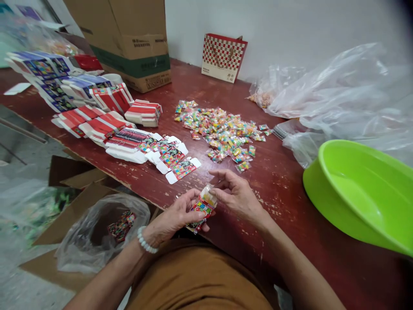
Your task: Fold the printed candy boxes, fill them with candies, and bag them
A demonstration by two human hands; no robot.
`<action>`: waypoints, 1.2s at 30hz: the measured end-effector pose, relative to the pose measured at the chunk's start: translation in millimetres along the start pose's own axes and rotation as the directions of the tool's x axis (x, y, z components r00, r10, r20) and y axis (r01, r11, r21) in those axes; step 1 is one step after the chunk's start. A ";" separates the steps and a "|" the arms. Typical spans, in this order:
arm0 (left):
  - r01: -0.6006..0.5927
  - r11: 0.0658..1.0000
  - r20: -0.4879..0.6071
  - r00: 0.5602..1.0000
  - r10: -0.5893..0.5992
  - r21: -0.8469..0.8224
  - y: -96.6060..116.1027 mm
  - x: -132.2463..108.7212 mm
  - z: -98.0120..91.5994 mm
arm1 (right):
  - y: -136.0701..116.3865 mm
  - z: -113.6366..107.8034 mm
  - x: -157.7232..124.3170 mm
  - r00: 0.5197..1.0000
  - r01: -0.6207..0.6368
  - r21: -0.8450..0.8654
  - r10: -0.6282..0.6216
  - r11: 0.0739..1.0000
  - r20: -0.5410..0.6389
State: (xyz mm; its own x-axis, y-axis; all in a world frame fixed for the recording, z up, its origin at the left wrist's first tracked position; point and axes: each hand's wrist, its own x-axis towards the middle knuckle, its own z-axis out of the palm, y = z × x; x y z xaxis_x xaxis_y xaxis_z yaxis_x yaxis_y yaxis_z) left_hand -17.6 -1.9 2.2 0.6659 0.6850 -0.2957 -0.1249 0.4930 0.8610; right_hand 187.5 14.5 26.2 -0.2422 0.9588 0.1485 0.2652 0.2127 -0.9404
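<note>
Low at the table's near edge, my left hand is wrapped round a small red printed candy box, its top end tilted up. My right hand pinches a small clear candy packet at the box's open top; the packet seems partly inside. Beyond my hands lies a spread of clear packets of colourful candies. To the left of them, flattened printed boxes fan out from a stack along the table edge.
Bundled box blanks stand at left, before a large cardboard carton. A green basin and plastic bags are at right. A paper bag leans on the wall. Below left, a lined carton holds printed boxes.
</note>
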 end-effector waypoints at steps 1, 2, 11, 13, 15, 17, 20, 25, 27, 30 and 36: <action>-0.017 1.000 -0.013 1.000 0.017 0.025 0.5 1.0 1.6 | 1.0 1.4 -0.6 1.000 -0.013 -0.001 0.013 1.000 -0.001; -0.035 0.998 -0.031 0.999 0.036 0.048 1.0 2.0 3.2 | 1.0 2.3 -1.5 1.000 -0.027 0.008 0.027 1.000 0.011; -0.020 0.963 -0.157 0.985 0.064 0.270 6.5 0.6 14.1 | -7.4 -0.8 -2.7 0.991 0.109 -0.122 -0.098 0.986 0.095; 0.005 0.974 -0.135 0.991 0.026 0.228 6.0 -1.4 15.6 | -9.6 0.6 -2.7 0.981 0.166 -0.189 -0.143 0.968 0.131; 0.022 0.986 -0.112 0.994 -0.004 0.166 4.4 -2.4 16.6 | -12.4 3.0 -3.8 0.965 0.224 -0.209 -0.187 0.952 0.183; 0.016 0.994 -0.101 0.995 -0.005 0.107 2.0 -2.3 17.0 | -13.8 5.2 -4.7 0.957 0.255 -0.221 -0.213 0.941 0.195; -0.035 0.996 -0.111 0.993 0.044 0.080 -1.3 -0.8 17.0 | -9.4 7.5 -3.1 0.979 0.200 -0.296 -0.177 0.934 0.103; -0.081 0.996 -0.159 0.984 0.087 0.043 2.0 2.1 20.2 | 7.7 15.6 6.5 0.958 -0.252 0.065 0.240 0.966 0.154; -0.095 0.995 -0.205 0.974 0.091 -0.011 5.7 3.4 22.1 | 11.7 19.3 9.6 0.886 -0.438 0.305 0.349 0.846 0.304; -0.090 0.993 -0.299 0.952 0.063 -0.076 9.0 5.5 22.2 | 13.8 21.1 9.0 0.862 -0.505 0.547 0.352 0.667 0.366; -0.169 0.977 -0.371 0.922 0.111 -0.126 1.7 9.1 20.1 | 16.2 26.2 -1.3 0.908 -0.419 0.616 0.308 0.667 0.285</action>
State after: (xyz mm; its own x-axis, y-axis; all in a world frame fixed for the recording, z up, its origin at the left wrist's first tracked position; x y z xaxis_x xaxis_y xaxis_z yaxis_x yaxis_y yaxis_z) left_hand 3.0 -5.6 9.3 0.3268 0.8855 -0.3302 -0.3277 0.4339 0.8392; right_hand 167.7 11.8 2.8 -0.4045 0.8820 -0.2417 -0.2968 -0.3765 -0.8776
